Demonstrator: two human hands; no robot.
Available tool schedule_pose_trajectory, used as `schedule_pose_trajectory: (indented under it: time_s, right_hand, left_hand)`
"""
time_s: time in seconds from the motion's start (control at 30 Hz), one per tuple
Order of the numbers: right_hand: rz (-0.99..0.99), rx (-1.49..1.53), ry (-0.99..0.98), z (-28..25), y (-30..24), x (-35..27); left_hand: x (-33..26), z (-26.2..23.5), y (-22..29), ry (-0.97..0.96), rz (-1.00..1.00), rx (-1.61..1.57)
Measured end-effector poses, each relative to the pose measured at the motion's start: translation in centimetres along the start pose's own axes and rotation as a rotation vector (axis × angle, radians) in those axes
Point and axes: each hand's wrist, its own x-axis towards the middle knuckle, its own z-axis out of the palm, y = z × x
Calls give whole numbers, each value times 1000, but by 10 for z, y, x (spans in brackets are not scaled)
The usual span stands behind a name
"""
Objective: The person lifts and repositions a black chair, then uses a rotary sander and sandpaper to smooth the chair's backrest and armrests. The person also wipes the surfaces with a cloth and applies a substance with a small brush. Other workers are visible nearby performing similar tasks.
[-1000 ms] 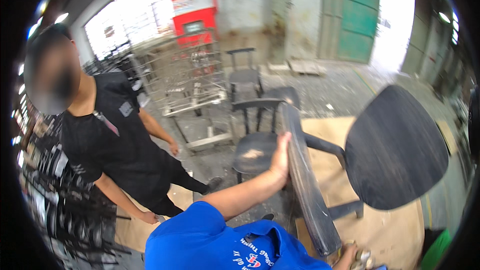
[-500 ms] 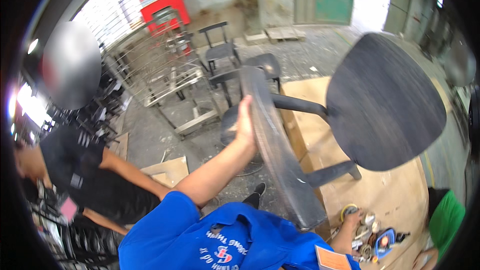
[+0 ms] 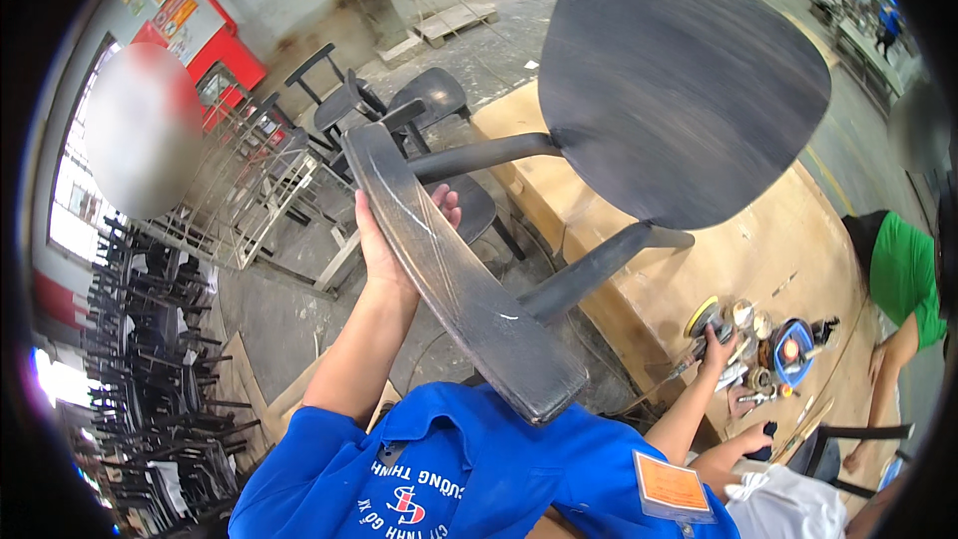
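Note:
A dark, black-stained wooden chair (image 3: 679, 90) lies tipped over on the work table, its rounded seat facing me and its curved backrest (image 3: 449, 260) jutting out toward my body. My left hand (image 3: 389, 255) is closed around the backrest at its far-left part, with fingertips showing on the inner side. Pale scratches and worn brown patches mark the backrest's surface. At the table's near right, my right hand (image 3: 720, 347) is closed on a small round sander (image 3: 703, 317) with a yellow-rimmed disc; part of the tool is hidden by the fingers.
The brown-covered table (image 3: 619, 289) carries a blue tray (image 3: 793, 354) and several small jars. Another person's hand (image 3: 748, 439) holds something dark nearby. A person in green (image 3: 903, 269) stands at the right. Left are a metal rack (image 3: 249, 190), more black chairs (image 3: 429, 95) and stacked chairs (image 3: 150, 339).
The view has turned, and the chair now appears farther left and higher. My left hand still grips the backrest. My right hand, with the sander, shows higher in view. The black-shirted person's body has left view.

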Motion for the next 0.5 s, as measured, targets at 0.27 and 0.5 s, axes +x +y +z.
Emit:
schedule_pose_trajectory:
  time_s: [0.27, 0.5]
  right_hand:
    - [-549, -104, -446, 15, -222, -143]
    - [-688, -389, -656, 68, -341, -294]
  left_hand:
    - [-7, -44, 6, -154, -259, -75]
    - [0, -106, 23, -147, -654, -199]
